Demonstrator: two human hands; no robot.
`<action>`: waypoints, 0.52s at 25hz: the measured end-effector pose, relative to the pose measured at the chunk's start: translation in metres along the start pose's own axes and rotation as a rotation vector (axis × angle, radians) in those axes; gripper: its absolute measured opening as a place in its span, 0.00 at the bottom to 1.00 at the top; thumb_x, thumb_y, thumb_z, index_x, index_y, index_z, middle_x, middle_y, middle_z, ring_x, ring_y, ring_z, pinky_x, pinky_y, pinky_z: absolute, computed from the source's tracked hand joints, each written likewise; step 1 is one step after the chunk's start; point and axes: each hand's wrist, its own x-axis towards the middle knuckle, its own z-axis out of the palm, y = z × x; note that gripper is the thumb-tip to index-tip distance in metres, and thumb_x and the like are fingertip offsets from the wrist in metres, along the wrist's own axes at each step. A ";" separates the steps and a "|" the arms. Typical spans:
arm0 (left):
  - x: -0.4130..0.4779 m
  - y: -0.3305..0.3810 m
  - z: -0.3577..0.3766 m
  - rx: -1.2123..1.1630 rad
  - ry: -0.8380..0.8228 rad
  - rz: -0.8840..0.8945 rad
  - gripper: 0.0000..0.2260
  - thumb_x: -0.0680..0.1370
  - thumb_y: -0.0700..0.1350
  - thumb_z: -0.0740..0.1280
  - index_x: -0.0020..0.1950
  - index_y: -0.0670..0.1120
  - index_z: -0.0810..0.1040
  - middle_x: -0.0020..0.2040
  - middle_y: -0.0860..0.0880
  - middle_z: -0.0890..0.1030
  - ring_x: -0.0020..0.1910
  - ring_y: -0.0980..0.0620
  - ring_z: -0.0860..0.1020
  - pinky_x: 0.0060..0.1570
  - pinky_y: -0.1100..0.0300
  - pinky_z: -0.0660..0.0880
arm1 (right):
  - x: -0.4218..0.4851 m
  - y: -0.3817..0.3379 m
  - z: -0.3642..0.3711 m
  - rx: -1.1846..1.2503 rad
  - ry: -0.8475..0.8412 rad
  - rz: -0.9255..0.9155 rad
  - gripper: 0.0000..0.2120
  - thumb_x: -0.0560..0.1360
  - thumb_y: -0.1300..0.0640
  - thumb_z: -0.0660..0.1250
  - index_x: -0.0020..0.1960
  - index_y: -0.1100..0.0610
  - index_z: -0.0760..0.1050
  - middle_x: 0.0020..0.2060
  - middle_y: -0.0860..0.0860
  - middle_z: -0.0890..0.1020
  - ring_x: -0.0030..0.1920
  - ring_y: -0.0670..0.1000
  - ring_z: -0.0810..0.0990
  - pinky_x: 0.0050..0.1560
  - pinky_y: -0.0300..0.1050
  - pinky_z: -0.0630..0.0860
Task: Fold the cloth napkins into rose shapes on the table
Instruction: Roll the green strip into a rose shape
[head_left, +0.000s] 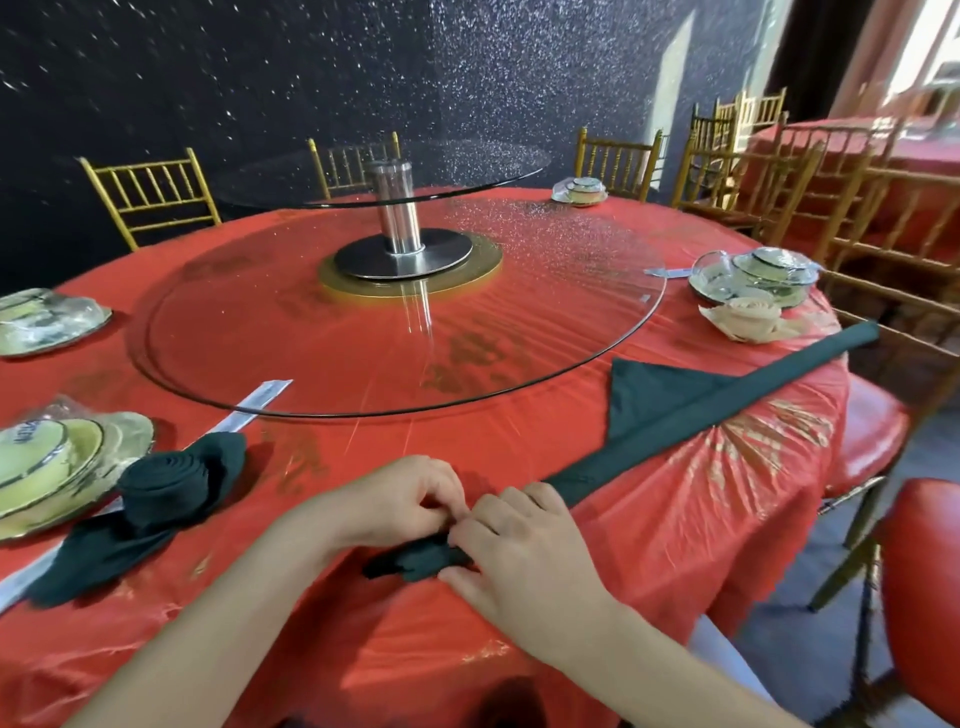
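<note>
Banquet hall: round red-clothed table (519, 441) w/ glass lazy Susan (363, 332), gold chairs (150, 195).

I can't read any text from here. The bowl (47, 457) far to the left of my fingers (441, 496) has a short dark mark on its rim, too blurred to make out. The red cloth (363, 447) shows faded gold characters beyond my fingers, under the glass disc (571, 291), and I can't tell which characters they are.

Dark green napkins (727, 400), a red gold-printed tablecloth (363, 457), gold chairs (150, 195), a black glittery wall (208, 67).
</note>
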 end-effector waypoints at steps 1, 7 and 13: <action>0.000 0.000 0.000 -0.005 -0.009 0.009 0.13 0.67 0.36 0.62 0.45 0.41 0.85 0.43 0.60 0.76 0.44 0.72 0.73 0.48 0.78 0.64 | 0.000 -0.004 0.002 -0.013 0.035 0.010 0.10 0.67 0.45 0.63 0.35 0.49 0.78 0.31 0.45 0.77 0.33 0.49 0.75 0.43 0.44 0.65; -0.009 0.000 -0.005 0.011 -0.098 0.010 0.14 0.75 0.35 0.64 0.52 0.50 0.84 0.50 0.61 0.73 0.51 0.70 0.70 0.55 0.77 0.60 | -0.014 -0.010 0.003 0.057 0.117 0.217 0.11 0.69 0.45 0.65 0.33 0.47 0.80 0.30 0.43 0.75 0.32 0.46 0.75 0.43 0.44 0.65; -0.009 -0.004 -0.007 -0.020 -0.124 -0.055 0.07 0.71 0.47 0.72 0.47 0.57 0.83 0.50 0.62 0.73 0.51 0.68 0.70 0.55 0.76 0.60 | -0.023 -0.008 0.005 0.107 0.187 0.356 0.13 0.68 0.44 0.63 0.28 0.47 0.77 0.29 0.41 0.71 0.31 0.43 0.72 0.43 0.43 0.63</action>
